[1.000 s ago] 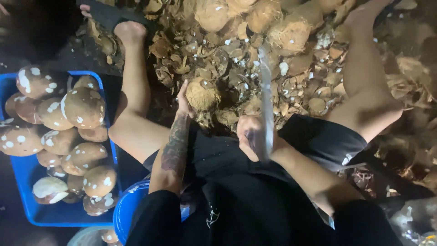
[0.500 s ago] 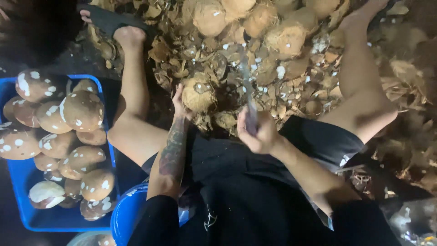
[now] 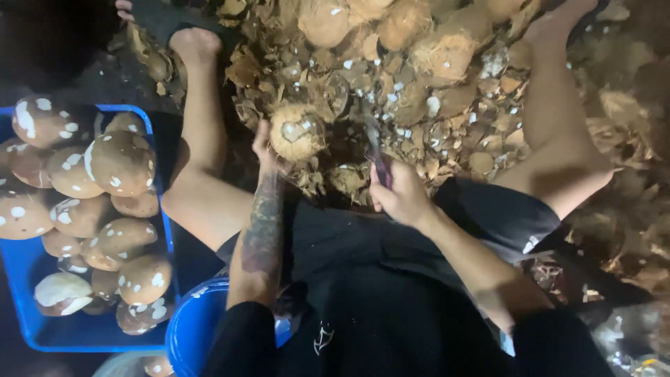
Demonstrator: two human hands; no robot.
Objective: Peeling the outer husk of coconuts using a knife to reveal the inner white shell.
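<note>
Left hand (image 3: 269,148) is gripping a partly husked coconut (image 3: 296,131), steadying it on the heap of husk scraps (image 3: 447,126) between the person's bare legs. Right hand (image 3: 398,195) is clenching the handle of a blade (image 3: 373,143), which is pointing up just beside the coconut. Off to the left, a blue crate (image 3: 42,328) is sitting full of peeled coconuts (image 3: 118,164).

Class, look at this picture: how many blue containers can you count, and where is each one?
2. A blue crate of shelled coconuts sits at the left; a round blue tub shows at the bottom, beside the left arm. More may lie out of view.
</note>
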